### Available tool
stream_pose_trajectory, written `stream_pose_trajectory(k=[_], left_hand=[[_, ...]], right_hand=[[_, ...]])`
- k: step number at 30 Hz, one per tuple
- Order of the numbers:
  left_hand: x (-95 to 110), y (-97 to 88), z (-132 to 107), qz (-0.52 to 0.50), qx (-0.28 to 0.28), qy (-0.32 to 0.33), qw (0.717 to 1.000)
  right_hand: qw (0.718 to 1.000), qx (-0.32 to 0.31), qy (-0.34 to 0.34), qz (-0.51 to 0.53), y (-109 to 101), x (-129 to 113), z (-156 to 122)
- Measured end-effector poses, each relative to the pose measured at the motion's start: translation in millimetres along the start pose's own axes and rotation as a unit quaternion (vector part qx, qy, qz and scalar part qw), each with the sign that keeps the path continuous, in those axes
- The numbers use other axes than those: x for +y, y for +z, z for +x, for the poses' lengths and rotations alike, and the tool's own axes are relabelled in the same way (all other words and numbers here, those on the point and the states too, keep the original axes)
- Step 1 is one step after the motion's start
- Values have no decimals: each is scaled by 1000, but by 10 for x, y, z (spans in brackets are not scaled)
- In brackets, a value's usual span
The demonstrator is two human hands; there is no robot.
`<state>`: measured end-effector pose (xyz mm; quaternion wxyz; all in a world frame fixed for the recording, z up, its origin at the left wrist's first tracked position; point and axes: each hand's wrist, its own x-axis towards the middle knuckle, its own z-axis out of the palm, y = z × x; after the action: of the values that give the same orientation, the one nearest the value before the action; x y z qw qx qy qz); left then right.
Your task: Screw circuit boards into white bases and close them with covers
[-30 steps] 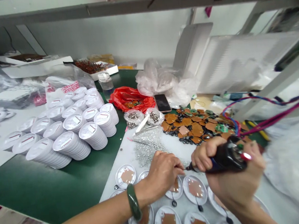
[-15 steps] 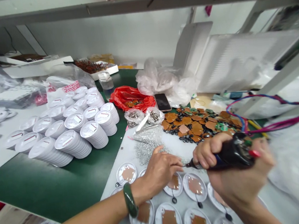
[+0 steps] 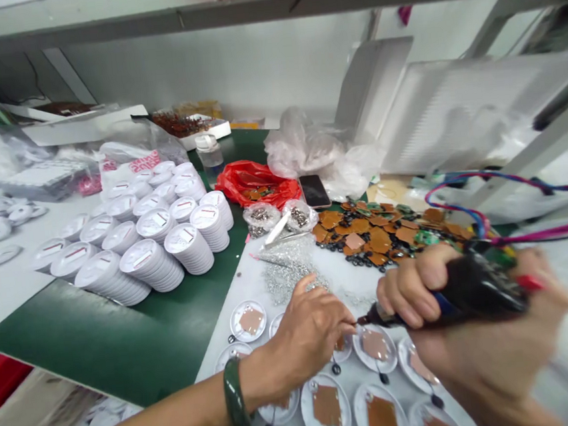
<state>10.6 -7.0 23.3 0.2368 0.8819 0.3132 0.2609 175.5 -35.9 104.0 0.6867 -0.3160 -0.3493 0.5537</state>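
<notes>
My right hand (image 3: 498, 353) is wrapped around a black electric screwdriver (image 3: 482, 291), which is tilted with its tip pointing left. Close to that tip is my left hand (image 3: 312, 324), its thumb and index finger pinched together; whatever they hold is too small to make out. A green bangle (image 3: 235, 395) circles the left wrist. Below both hands lie several round white covers (image 3: 305, 408), each with a brown circuit board (image 3: 327, 406) and a small black disc on a wire (image 3: 383, 378). A heap of small silvery screws (image 3: 289, 269) lies just beyond my left hand.
Stacks of white round covers (image 3: 190, 249) stand on the green mat at left. Loose brown boards (image 3: 379, 239) are piled behind my right hand. A phone (image 3: 315, 191), a red bag (image 3: 255, 179) and a bottle (image 3: 209, 156) sit farther back. Cables (image 3: 547, 234) trail right.
Both hands have moved slightly right and down in the picture, the right hand with the screwdriver farther than the left. The whole view has shifted a little too.
</notes>
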Motion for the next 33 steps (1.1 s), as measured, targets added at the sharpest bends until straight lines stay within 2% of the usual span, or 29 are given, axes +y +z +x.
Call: stream_pose_trajectory(k=[4,13,24,26,29,33], left_hand=[[38,-5,-121,25,-3,4,1000],[115,-42,-220,-94,24,-64,993],[189,-14,-346,-170,21,-80,982],[196,-16,-422,-164,29,-63,984],[172,37,-636,-92,66,-2,994],[160,175,-983,43,158,84,983]], right_hand=[[1000,-20,4,7,49,-15,-102],[999,-29,12,6,74,-41,-243],[998,-38,21,45,-1,-26,-328],[997,-49,26,53,-28,-2,-373],[992,-80,74,64,-83,69,-445],[981,-113,139,73,-92,190,-502]])
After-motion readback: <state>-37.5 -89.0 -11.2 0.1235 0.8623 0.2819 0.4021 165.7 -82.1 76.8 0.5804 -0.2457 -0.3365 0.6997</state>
